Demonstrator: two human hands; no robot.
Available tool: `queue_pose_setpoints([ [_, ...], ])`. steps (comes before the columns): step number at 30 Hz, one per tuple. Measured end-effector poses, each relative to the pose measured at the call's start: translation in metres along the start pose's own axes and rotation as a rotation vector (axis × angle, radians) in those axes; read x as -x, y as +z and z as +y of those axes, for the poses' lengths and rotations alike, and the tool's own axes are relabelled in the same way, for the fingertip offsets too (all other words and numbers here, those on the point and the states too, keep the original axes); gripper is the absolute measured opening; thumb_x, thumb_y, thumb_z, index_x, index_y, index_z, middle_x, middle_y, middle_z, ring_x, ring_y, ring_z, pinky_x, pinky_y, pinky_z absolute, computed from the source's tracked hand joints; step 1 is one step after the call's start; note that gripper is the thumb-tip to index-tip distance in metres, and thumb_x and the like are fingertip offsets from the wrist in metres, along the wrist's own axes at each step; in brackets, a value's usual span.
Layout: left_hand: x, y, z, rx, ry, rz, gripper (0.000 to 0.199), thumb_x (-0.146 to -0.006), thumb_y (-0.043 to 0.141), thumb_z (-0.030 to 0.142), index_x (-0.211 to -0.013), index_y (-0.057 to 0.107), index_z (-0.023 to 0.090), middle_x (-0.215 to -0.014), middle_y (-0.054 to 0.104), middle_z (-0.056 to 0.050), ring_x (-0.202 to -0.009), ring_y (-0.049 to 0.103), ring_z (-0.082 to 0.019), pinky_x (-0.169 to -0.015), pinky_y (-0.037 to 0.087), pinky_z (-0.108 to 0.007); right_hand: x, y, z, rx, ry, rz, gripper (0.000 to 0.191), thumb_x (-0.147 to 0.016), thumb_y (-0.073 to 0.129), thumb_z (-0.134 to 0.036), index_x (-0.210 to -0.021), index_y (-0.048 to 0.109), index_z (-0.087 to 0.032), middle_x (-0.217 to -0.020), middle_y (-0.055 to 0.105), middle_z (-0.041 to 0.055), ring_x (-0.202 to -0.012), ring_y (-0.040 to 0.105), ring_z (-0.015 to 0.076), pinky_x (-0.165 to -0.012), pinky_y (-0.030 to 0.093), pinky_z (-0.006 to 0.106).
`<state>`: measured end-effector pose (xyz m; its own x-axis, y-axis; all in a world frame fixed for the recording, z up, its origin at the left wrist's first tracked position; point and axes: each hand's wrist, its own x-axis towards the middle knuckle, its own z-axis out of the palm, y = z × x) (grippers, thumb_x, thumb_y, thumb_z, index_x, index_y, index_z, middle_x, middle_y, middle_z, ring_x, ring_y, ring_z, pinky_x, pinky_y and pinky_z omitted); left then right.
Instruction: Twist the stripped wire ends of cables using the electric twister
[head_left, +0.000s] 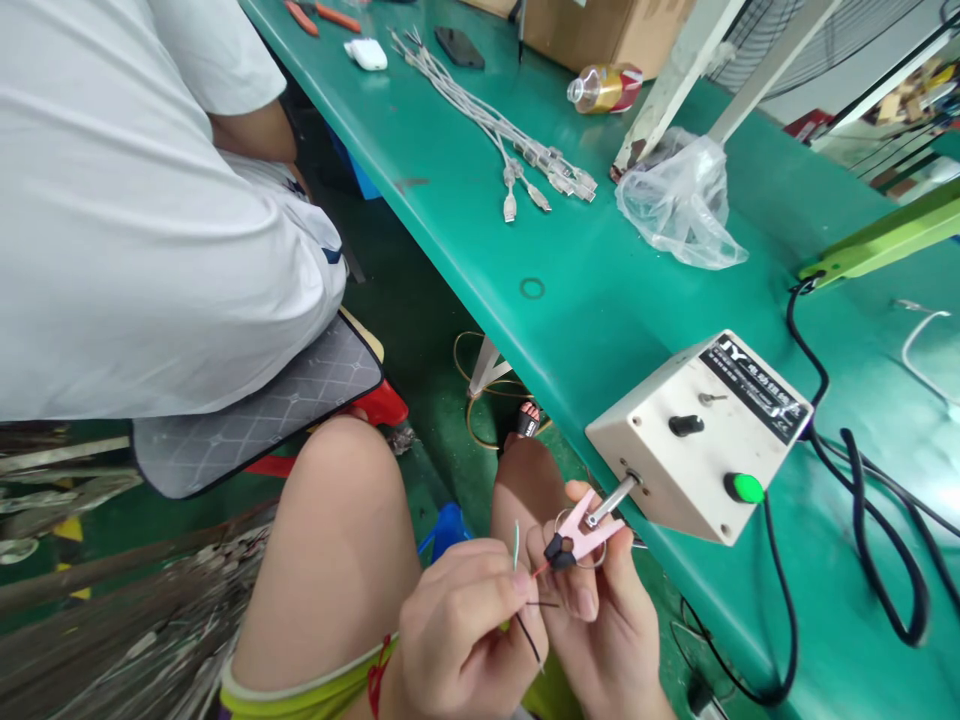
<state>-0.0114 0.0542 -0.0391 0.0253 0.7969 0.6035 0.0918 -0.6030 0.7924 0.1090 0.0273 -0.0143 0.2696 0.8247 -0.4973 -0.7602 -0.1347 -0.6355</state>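
My left hand (pixel 469 625) is closed, pinching thin wires (pixel 530 640) whose green, red and black ends spread from the fingertips. My right hand (pixel 611 610) has its thumb and a finger on the handles of a pink clip (pixel 583 535) with black tips. The red wire runs to the clip's black jaws. A metal shaft joins the clip to a beige box (pixel 697 440) at the table's edge, which carries a black knob and a green button (pixel 748 488).
On the green table (pixel 585 320) lie grey USB cables (pixel 487 115), a plastic bag (pixel 686 200), a bottle (pixel 606 89), a phone (pixel 459 47) and black cords (pixel 859 520). A person in white (pixel 135 220) sits on the left. A green arm (pixel 885 238) reaches in from the right.
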Motion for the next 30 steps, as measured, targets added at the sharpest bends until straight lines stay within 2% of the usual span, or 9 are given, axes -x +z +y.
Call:
queue_pose_setpoints([
  [5, -0.005, 0.000, 0.001, 0.019, -0.005, 0.007, 0.022, -0.099, 0.061, -0.003, -0.113, 0.064, 0.014, -0.076, 0.078, -0.003, -0.062, 0.075, -0.014, -0.073, 0.070, -0.028, 0.002, -0.003, 0.001, -0.041, 0.035, -0.025, 0.054, -0.096, 0.077, -0.063, -0.128, 0.085, -0.019, -0.052, 0.045, -0.0044, -0.058, 0.037, 0.0167, -0.061, 0.041, 0.028],
  [10, -0.008, -0.001, 0.002, 0.051, -0.013, 0.001, 0.022, -0.101, 0.061, -0.001, -0.114, 0.064, 0.016, -0.075, 0.080, -0.004, -0.059, 0.073, -0.014, -0.069, 0.070, -0.029, 0.004, -0.010, 0.002, -0.010, 0.077, -0.030, 0.032, -0.093, 0.081, -0.051, -0.105, 0.087, -0.021, -0.052, 0.051, -0.0017, -0.061, 0.047, 0.0188, -0.061, 0.043, 0.028],
  [13, -0.010, -0.001, 0.002, 0.040, -0.003, 0.004, 0.017, -0.102, 0.061, 0.001, -0.112, 0.064, 0.015, -0.074, 0.080, -0.005, -0.059, 0.075, -0.014, -0.069, 0.071, -0.028, 0.002, -0.011, 0.003, -0.015, 0.087, -0.059, 0.022, -0.093, 0.081, -0.045, -0.091, 0.082, -0.023, -0.053, 0.049, -0.0026, -0.060, 0.044, 0.0189, -0.060, 0.042, 0.030],
  [15, -0.011, -0.001, 0.002, 0.042, -0.004, 0.003, 0.018, -0.102, 0.062, 0.001, -0.112, 0.064, 0.015, -0.076, 0.081, -0.006, -0.060, 0.077, -0.015, -0.070, 0.071, -0.028, 0.001, -0.009, 0.003, -0.012, 0.087, -0.071, 0.021, -0.093, 0.081, -0.044, -0.088, 0.079, -0.024, -0.054, 0.047, -0.0031, -0.060, 0.042, 0.0193, -0.061, 0.043, 0.032],
  [20, -0.012, 0.000, 0.004, 0.069, -0.025, 0.010, 0.021, -0.099, 0.065, -0.001, -0.111, 0.065, 0.017, -0.080, 0.084, -0.006, -0.063, 0.080, -0.016, -0.072, 0.072, -0.028, 0.002, -0.006, 0.002, 0.005, 0.085, -0.092, 0.021, -0.093, 0.079, -0.045, -0.093, 0.080, -0.024, -0.056, 0.047, -0.0032, -0.061, 0.041, 0.0197, -0.062, 0.042, 0.034],
  [25, -0.008, -0.003, 0.005, 0.089, -0.018, -0.001, 0.020, -0.099, 0.064, -0.001, -0.113, 0.064, 0.014, -0.080, 0.082, -0.006, -0.064, 0.078, -0.014, -0.076, 0.071, -0.027, 0.007, -0.010, 0.007, 0.001, 0.061, -0.086, 0.025, -0.095, 0.078, -0.043, -0.079, 0.075, -0.024, -0.056, 0.047, -0.0029, -0.062, 0.039, 0.0191, -0.065, 0.045, 0.034],
  [28, -0.003, -0.004, 0.006, 0.073, -0.013, 0.014, 0.017, -0.102, 0.062, 0.002, -0.113, 0.065, 0.014, -0.075, 0.078, -0.005, -0.057, 0.072, -0.014, -0.069, 0.069, -0.029, 0.016, -0.013, 0.010, 0.080, 0.023, -0.081, 0.031, -0.096, 0.078, -0.044, -0.073, 0.073, -0.023, -0.059, 0.049, -0.0016, -0.063, 0.042, 0.0189, -0.066, 0.044, 0.034],
  [30, 0.002, -0.005, 0.006, 0.066, -0.009, 0.023, 0.018, -0.105, 0.059, 0.003, -0.116, 0.064, 0.015, -0.071, 0.076, -0.003, -0.054, 0.068, -0.013, -0.065, 0.068, -0.029, 0.023, -0.013, 0.010, 0.170, -0.004, -0.081, 0.028, -0.093, 0.083, -0.046, -0.079, 0.078, -0.022, -0.059, 0.049, -0.0029, -0.059, 0.039, 0.0161, -0.062, 0.041, 0.031],
])
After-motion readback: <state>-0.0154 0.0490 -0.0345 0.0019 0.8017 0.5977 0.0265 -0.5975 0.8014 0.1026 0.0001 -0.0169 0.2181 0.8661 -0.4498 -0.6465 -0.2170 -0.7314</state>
